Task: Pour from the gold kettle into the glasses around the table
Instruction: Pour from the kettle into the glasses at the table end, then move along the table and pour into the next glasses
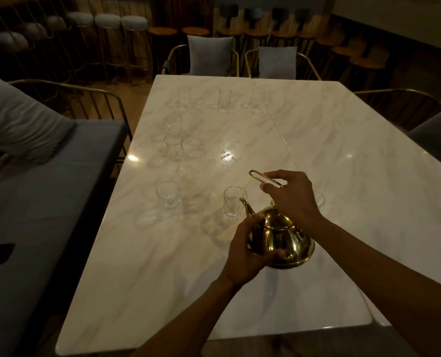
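While my right hand point(290, 197) pinches the thin wire handle point(264, 177) and my left hand point(250, 246) cups the polished gold kettle point(282, 237) — lower centre of the frame — its spout point(246, 206) points up-left, just beside the nearest clear ribbed glass point(233, 202).

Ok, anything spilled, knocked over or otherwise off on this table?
A few wet-looking droplets glint on the marble table around mid-table, beyond the gold kettle; possibly a small spill. Every visible glass stands upright, including the one by the spout. Nothing looks damaged.
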Action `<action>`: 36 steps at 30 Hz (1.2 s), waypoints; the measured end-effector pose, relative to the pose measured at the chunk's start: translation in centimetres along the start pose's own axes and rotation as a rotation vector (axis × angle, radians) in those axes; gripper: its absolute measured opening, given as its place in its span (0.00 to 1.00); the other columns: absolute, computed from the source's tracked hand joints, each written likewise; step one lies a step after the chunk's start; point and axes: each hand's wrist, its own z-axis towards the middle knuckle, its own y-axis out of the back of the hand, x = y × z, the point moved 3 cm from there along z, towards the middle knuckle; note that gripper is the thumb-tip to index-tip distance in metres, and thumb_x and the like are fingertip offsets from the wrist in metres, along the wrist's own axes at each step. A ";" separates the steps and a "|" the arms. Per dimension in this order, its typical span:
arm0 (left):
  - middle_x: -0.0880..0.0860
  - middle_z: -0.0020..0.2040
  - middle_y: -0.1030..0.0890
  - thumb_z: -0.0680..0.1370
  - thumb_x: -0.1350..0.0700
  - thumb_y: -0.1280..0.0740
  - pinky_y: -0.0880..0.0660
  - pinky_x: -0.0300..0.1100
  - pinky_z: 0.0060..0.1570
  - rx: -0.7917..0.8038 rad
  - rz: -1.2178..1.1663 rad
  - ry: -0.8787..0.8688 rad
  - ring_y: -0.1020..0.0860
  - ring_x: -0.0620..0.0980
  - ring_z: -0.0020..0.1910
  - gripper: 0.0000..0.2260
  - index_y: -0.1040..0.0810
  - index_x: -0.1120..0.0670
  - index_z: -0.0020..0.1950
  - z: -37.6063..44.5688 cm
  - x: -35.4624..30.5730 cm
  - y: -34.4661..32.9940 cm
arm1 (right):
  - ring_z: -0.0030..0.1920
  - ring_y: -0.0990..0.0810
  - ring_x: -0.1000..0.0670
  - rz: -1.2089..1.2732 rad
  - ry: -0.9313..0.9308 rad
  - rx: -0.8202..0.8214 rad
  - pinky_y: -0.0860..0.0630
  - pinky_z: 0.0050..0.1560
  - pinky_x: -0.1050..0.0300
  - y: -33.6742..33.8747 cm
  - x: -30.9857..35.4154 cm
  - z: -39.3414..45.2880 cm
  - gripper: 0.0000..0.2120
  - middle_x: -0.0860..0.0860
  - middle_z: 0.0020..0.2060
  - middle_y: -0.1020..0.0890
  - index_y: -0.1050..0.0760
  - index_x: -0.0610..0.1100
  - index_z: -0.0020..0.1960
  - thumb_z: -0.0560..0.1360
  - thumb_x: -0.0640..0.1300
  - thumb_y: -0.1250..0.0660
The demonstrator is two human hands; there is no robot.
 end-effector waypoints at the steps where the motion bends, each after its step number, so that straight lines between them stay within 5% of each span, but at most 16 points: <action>1: 0.35 0.65 0.31 0.68 0.53 0.21 0.31 0.24 0.58 0.004 0.017 -0.018 0.32 0.28 0.64 0.33 0.33 0.40 0.67 0.1 -0.1 0.1 | 0.52 0.18 0.47 0.014 0.000 -0.008 0.23 0.60 0.47 0.1 0.0 -0.1 0.11 0.51 0.52 0.16 0.17 0.47 0.53 0.70 0.45 0.25; 5: 0.37 0.67 0.32 0.68 0.53 0.20 0.33 0.25 0.61 0.011 0.086 -0.093 0.33 0.31 0.66 0.35 0.34 0.45 0.70 0.5 -0.6 0.3 | 0.41 0.19 0.51 0.051 0.047 -0.038 0.22 0.50 0.53 1.0 0.4 -0.7 0.12 0.51 0.47 0.15 0.17 0.47 0.54 0.71 0.44 0.26; 9: 0.35 0.69 0.35 0.67 0.47 0.22 0.37 0.24 0.65 0.005 0.143 -0.151 0.37 0.30 0.69 0.36 0.35 0.44 0.71 1.1 -1.1 0.6 | 0.47 0.18 0.49 0.076 0.095 -0.074 0.21 0.53 0.50 1.8 1.2 -1.2 0.11 0.54 0.49 0.15 0.17 0.49 0.54 0.71 0.44 0.26; 13: 0.34 0.69 0.37 0.67 0.50 0.21 0.38 0.24 0.65 0.006 0.181 -0.192 0.38 0.29 0.69 0.37 0.36 0.44 0.72 1.6 -2.1 1.2 | 0.38 0.24 0.56 0.115 0.122 -0.103 0.21 0.51 0.48 2.4 2.3 -1.3 0.11 0.53 0.42 0.16 0.17 0.51 0.53 0.71 0.44 0.25; 19: 0.48 0.73 0.33 0.67 0.51 0.21 0.35 0.30 0.68 -0.005 0.204 -0.271 0.35 0.41 0.72 0.38 0.35 0.48 0.73 2.8 -3.7 3.1 | 0.42 0.22 0.54 0.122 0.160 -0.143 0.21 0.56 0.47 2.5 5.0 -1.3 0.13 0.51 0.50 0.15 0.18 0.49 0.55 0.70 0.45 0.25; 23: 0.44 0.71 0.34 0.67 0.48 0.22 0.35 0.27 0.66 -0.025 0.211 -0.348 0.35 0.40 0.72 0.37 0.34 0.47 0.73 3.2 -4.1 5.1 | 0.37 0.24 0.60 0.123 0.167 -0.170 0.21 0.50 0.52 1.5 6.6 -1.4 0.12 0.53 0.44 0.16 0.17 0.49 0.54 0.70 0.45 0.25; 27: 0.46 0.72 0.34 0.66 0.47 0.22 0.35 0.27 0.66 -0.005 0.211 -0.348 0.35 0.43 0.72 0.37 0.34 0.47 0.72 3.0 -3.7 7.9 | 0.52 0.18 0.54 0.109 0.178 -0.212 0.21 0.57 0.50 -0.9 8.3 -2.2 0.12 0.53 0.52 0.16 0.17 0.48 0.54 0.71 0.45 0.25; 32: 0.35 0.68 0.36 0.66 0.54 0.20 0.36 0.23 0.63 0.068 0.151 -0.277 0.37 0.29 0.67 0.37 0.33 0.46 0.71 2.2 -3.2 13.1 | 0.43 0.20 0.67 0.112 0.144 -0.278 0.24 0.47 0.70 -4.9 10.1 -3.5 0.13 0.54 0.49 0.16 0.17 0.46 0.55 0.71 0.44 0.25; 36: 0.42 0.69 0.35 0.67 0.53 0.20 0.39 0.21 0.62 0.147 0.149 -0.235 0.36 0.37 0.68 0.36 0.31 0.51 0.72 1.6 -2.5 17.5 | 0.37 0.19 0.67 0.131 0.102 -0.325 0.27 0.38 0.76 -8.4 11.5 -4.7 0.13 0.55 0.47 0.16 0.17 0.46 0.55 0.70 0.44 0.25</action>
